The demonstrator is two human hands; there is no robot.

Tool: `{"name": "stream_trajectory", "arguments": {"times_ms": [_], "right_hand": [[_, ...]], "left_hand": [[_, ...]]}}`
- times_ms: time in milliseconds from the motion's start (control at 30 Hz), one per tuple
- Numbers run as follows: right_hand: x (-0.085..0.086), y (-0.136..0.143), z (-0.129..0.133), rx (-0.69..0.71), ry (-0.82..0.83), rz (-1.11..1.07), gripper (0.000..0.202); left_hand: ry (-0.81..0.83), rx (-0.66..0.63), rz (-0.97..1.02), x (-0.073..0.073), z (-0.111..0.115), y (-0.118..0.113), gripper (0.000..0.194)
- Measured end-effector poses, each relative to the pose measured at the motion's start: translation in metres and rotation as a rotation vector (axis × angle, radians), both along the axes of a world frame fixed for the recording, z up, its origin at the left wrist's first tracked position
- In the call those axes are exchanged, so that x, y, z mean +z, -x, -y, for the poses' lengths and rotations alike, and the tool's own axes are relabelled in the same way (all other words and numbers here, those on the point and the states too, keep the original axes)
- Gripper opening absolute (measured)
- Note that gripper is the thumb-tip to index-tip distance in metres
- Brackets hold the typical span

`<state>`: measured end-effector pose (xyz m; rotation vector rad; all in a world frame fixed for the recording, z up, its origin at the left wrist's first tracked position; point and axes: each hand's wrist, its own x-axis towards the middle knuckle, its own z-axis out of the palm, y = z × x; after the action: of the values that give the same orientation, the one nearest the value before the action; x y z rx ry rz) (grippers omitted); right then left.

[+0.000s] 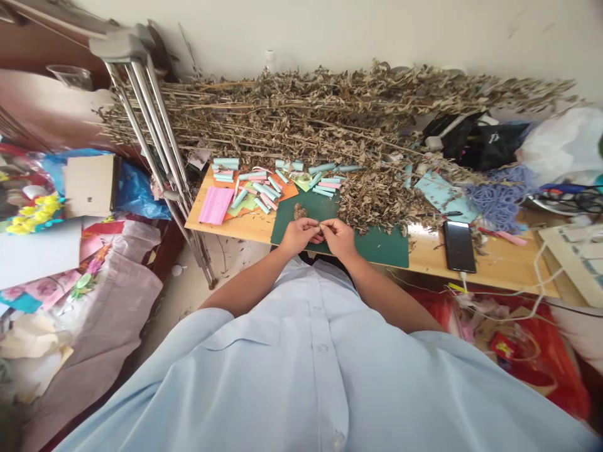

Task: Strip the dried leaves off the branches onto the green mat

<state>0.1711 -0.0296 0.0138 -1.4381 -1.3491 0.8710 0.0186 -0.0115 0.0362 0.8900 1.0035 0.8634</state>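
My left hand (301, 235) and my right hand (338, 237) meet at the near edge of a green mat (384, 247). Fingers of both are pinched together around something small that I cannot make out. Just beyond my left hand lies a small brown clump (299, 211) of dried plant. A heap of dried leaves (377, 198) covers the mat's right part, close to my right hand. Rolled blue and pink paper tubes (268, 188) lie in groups to the left and behind, some on orange and green paper. A pink paper stack (216, 205) sits at the table's left end.
Long dried plant stalks (282, 119) stretch along the wall behind the table. Metal crutches (155, 119) lean at the left. On the right are a phone (459, 246) with a cable, purple yarn (502, 191), a light blue sheet (445, 194) and a white keyboard-like object (577, 260).
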Motion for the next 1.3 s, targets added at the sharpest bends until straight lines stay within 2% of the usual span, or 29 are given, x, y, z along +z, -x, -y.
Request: {"name": "stream_trajectory", "arguments": {"times_ms": [233,500,633,733,933,1067,1200,1300], "right_hand": [[0.0001,-0.0035,0.0012,0.07,-0.024,0.019,0.026],[0.0083,-0.0001,0.004,0.044,-0.1,0.133,0.023],[0.0067,0.0005,0.0038,0.04,-0.09,0.157,0.019],[0.0041,-0.0022,0.0012,0.044,-0.027,0.089,0.018],[0.0074,-0.0078,-0.0047,0.076,0.092,-0.13,0.023],[0.0085,-0.0044,-0.0034,0.017,0.078,-0.138,0.026],[0.0046,-0.0035,-0.0002,0.07,0.051,-0.099,0.028],[0.0005,-0.0053,0.0007,0.091,-0.035,-0.002,0.026]], "left_hand": [[0.031,0.015,0.006,0.0025,-0.0011,-0.0011,0.022],[0.035,0.019,-0.009,0.0005,-0.0013,-0.0021,0.019],[0.039,-0.003,-0.062,0.0016,-0.0008,-0.0024,0.016],[0.06,-0.038,-0.066,0.001,-0.0024,-0.0005,0.016],[0.093,-0.042,0.076,0.0002,-0.0054,0.0058,0.025],[0.084,-0.038,0.051,0.0038,-0.0035,0.0041,0.025],[0.067,0.004,0.03,0.0071,-0.0022,0.0014,0.02],[0.069,0.013,0.032,0.0076,-0.0024,0.0009,0.015]]}}
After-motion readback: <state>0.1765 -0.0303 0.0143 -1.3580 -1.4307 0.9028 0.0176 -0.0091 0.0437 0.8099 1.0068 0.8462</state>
